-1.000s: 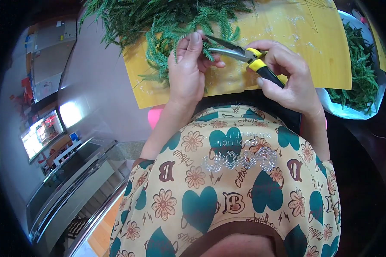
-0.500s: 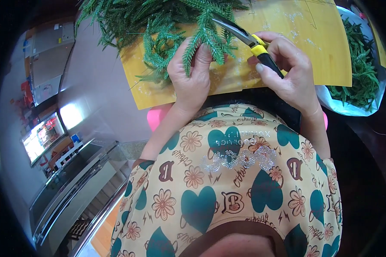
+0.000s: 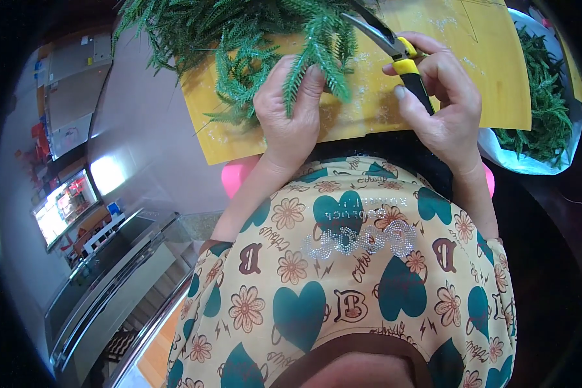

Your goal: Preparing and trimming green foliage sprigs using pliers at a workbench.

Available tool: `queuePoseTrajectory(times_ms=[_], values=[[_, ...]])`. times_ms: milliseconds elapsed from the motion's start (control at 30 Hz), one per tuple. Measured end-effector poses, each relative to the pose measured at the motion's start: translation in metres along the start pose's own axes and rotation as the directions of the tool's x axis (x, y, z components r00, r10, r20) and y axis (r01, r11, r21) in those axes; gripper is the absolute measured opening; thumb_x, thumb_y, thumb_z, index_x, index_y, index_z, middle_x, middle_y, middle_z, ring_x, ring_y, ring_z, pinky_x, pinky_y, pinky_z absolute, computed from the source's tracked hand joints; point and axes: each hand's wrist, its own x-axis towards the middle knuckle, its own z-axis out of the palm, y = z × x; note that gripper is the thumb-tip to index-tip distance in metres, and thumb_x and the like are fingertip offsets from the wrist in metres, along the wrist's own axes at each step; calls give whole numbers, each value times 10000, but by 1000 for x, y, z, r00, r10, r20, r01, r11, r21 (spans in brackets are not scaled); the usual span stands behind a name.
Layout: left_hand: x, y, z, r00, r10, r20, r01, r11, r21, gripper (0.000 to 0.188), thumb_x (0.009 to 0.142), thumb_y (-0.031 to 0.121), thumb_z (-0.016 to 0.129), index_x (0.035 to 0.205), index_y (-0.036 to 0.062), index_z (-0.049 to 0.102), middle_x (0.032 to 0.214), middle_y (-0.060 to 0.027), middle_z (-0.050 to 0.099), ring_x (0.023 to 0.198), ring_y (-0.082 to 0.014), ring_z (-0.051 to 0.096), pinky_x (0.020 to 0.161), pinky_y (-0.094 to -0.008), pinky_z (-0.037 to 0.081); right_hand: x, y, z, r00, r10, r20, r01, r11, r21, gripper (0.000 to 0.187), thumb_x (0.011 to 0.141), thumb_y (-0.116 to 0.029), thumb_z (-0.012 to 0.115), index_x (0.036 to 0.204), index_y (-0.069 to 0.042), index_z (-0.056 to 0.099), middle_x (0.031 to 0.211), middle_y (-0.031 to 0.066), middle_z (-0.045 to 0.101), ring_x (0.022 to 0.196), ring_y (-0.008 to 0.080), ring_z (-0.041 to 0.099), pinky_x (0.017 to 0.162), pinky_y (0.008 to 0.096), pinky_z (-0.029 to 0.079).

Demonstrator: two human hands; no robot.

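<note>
Yellow board [image 3: 472,77] fills the upper middle of your view, a flat sheet lying in front of you with its near edge just above your patterned shirt [image 3: 355,271]; fine pale specks are scattered over its bare part. Along the board's far left corner a heap of green artificial fir sprigs [image 3: 200,32] spills past the edge onto the grey floor [image 3: 149,142].

Your left hand [image 3: 291,123] rests near the board's near edge, about midway along it. Its fingers are closed around a single green sprig [image 3: 323,52], thumb on one side and fingertips on the other, and the needles fan out above your knuckles toward the far edge.

Your right hand [image 3: 443,107] sits just beside it, over the right half of the board. It is wrapped firmly round the yellow-and-black handles of a pair of pliers [image 3: 394,55]. The dark metal nose points up and to the left and reaches to the top of the sprig you hold; you cannot tell from here whether the tips are pinching it, as the needles hide the contact.

Beyond the board's right edge a pale plastic bag [image 3: 530,158] holds more green sprigs [image 3: 543,110]. Two bits of a pink seat [image 3: 239,178] show under the near edge, either side of you. Far off on the left, shelving [image 3: 71,207] and metal rails [image 3: 110,284] bend along the rim.
</note>
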Motion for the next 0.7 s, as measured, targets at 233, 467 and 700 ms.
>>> queuePoseTrajectory(times_ms=[233,467,700], values=[[1,7,2,997,46,62,-54,990,133,72,841,61,588,860,-7,603,703,-55,570,606,-132,518,573,-241,418,0,-3,7,1000,-20,-4,20,1000,-20,162,678,46,586,772,4,461,1159,147,528,774,83,601,581,175,429],[1,0,-2,998,69,10,-70,992,106,68,832,58,597,850,-7,604,698,-61,575,614,-143,533,567,-250,424,1,-4,9,999,-41,-35,38,996,-85,183,648,-5,625,741,-8,467,1107,120,571,558,22,407,510,159,369],[3,7,-1,979,169,114,-196,937,288,81,787,35,620,856,-7,605,762,-98,601,644,-208,570,597,-277,453,1,-3,11,992,-112,-52,105,987,-118,165,662,11,613,739,-13,470,1087,133,578,615,56,495,523,198,415]])
